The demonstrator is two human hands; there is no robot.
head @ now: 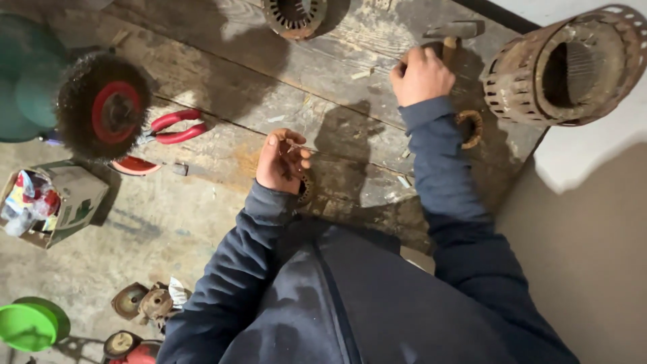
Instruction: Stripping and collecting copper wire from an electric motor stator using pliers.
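My right hand (422, 74) reaches forward over a worn wooden workbench (269, 87) and closes around the wooden handle of a hammer (453, 32), whose metal head lies just beyond my fingers. My left hand (282, 160) is held nearer my body, fingers curled on a small piece of thin wire or metal; what it is exactly is too small to tell. A small rusty ring (470, 127) lies on the bench beside my right sleeve.
A big rusty perforated metal cylinder (563, 67) lies at the bench's right end. Another rusty round part (294, 15) sits at the far edge. Red-handled pliers (172, 128) and a wire brush wheel (102, 104) are at left. A cardboard box (57, 202) and green bowl (28, 325) stand on the floor.
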